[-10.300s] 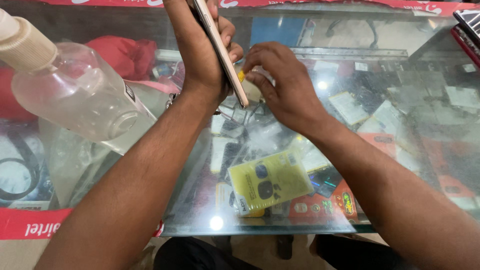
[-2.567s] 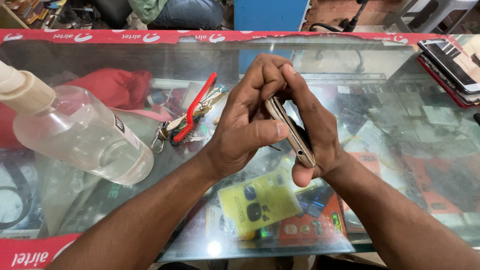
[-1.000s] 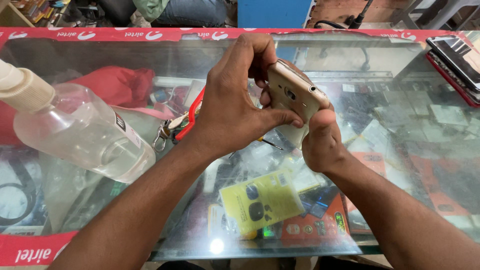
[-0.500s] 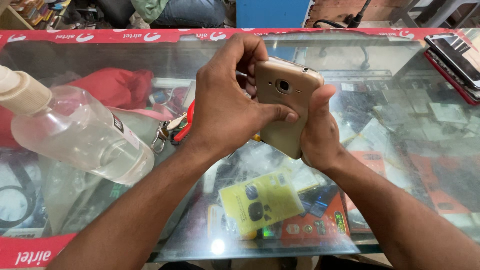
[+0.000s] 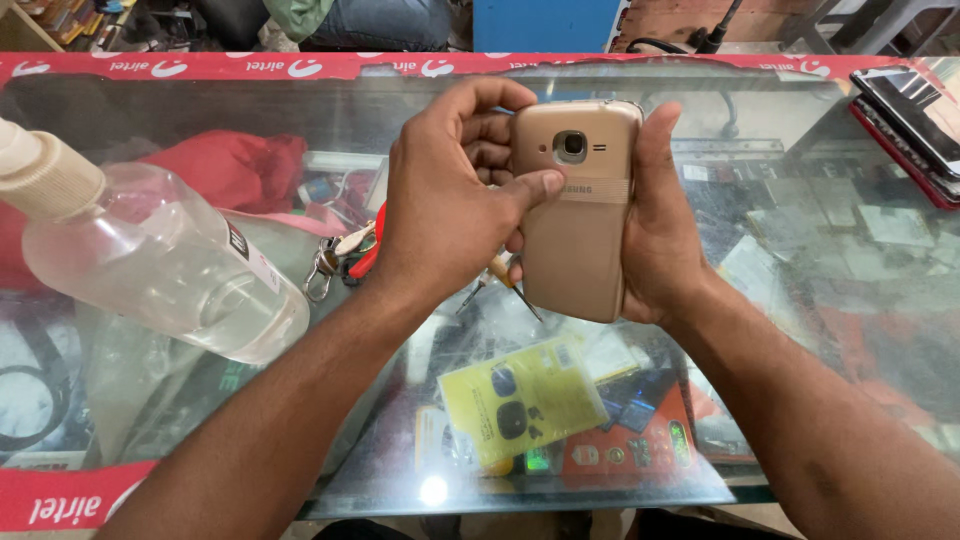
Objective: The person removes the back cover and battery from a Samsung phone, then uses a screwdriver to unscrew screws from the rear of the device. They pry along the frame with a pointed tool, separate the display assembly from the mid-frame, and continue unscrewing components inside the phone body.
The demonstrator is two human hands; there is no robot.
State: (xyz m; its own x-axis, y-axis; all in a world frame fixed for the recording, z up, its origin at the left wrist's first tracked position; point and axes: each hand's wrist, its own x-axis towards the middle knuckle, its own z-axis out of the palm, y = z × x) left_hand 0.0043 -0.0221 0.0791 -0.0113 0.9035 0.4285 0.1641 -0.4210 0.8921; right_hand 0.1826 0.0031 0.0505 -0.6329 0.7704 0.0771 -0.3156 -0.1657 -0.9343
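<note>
A gold phone (image 5: 580,215) is held upright over the glass counter (image 5: 800,300), its back and round camera lens facing me. My right hand (image 5: 660,225) wraps the phone's right edge from behind. My left hand (image 5: 455,205) grips the left edge, thumb pressed across the back just under the lens. A thin screwdriver (image 5: 505,280) with a pale handle lies on the glass below my left hand.
A clear plastic bottle (image 5: 150,260) with a beige cap stands close at the left. Red-handled pliers and keys (image 5: 350,255) lie behind my left wrist. A yellow packet (image 5: 535,400) and other goods sit under the glass. Stacked phones (image 5: 915,120) rest at the far right.
The phone has turned from edge-on to its back fully facing me and has risen slightly. My left thumb has moved onto the back cover.
</note>
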